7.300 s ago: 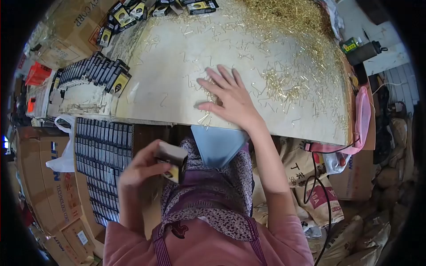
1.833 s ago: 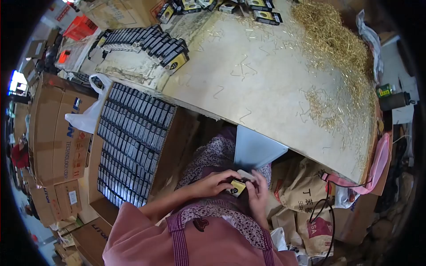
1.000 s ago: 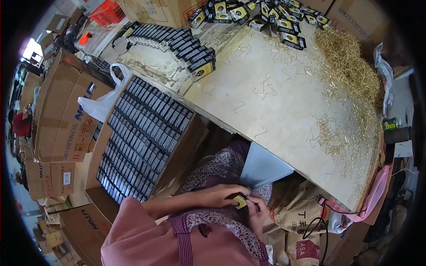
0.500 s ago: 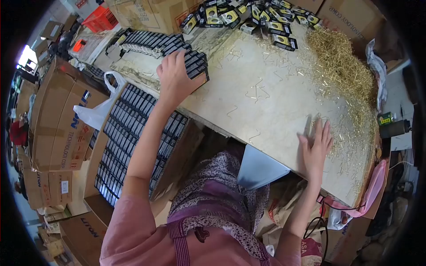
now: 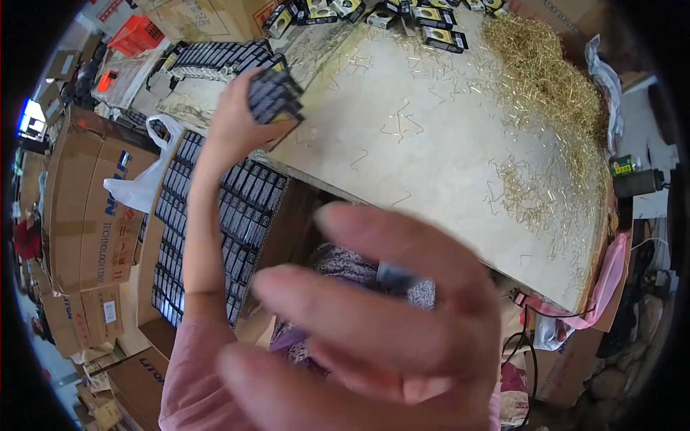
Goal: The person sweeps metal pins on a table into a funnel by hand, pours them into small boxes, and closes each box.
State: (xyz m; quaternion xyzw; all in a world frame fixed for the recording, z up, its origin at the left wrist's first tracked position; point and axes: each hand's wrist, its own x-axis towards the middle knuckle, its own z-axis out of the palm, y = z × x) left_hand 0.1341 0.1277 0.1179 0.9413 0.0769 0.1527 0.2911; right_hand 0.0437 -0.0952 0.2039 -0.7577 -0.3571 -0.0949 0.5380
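At the table's left edge my left hand (image 5: pixel 231 128) is closed around a block of several small black boxes (image 5: pixel 273 95), its thumb along their near side. These boxes look smeared by motion. Just behind them a curved row of similar black boxes (image 5: pixel 223 56) stands on the table. Very close to the camera, my right hand (image 5: pixel 410 316) looms large and blurred, its fingers apart and curled, with nothing visible in them. It covers part of the apron and the table's front edge.
Below my left arm stands a carton packed with black boxes (image 5: pixel 248 194), a white plastic bag (image 5: pixel 136 190) at its rim. Bent gold wire pieces (image 5: pixel 539 72) are heaped at the table's right. Black-and-yellow boxes (image 5: pixel 442 37) lie at the back. Large cartons (image 5: pixel 90 201) stand at left.
My right hand has risen from the table to just before the camera. My left hand, earlier resting on the end of the row, now grips a block of boxes. The view has shifted slightly.
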